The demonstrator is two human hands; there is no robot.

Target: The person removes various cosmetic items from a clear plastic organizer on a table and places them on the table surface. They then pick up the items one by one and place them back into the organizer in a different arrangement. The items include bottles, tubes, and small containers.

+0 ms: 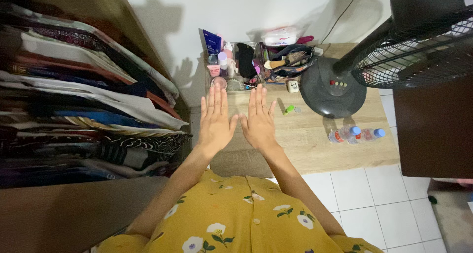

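Observation:
My left hand (215,120) and my right hand (259,121) are stretched out flat side by side, palms down, over a low wooden table (315,139). The thumbs almost touch. Fingers are straight and slightly apart, and neither hand holds anything. Just beyond the fingertips stands a clear organiser (231,65) packed with cosmetics and small bottles. A small green tube (289,109) lies on the table to the right of my right hand.
A black fan base (332,88) stands on the table, its cage (419,51) at upper right. A plastic water bottle (357,133) lies near the table's right edge. Stacked folded clothes (84,105) fill shelves at left. White floor tiles (374,203) lie below.

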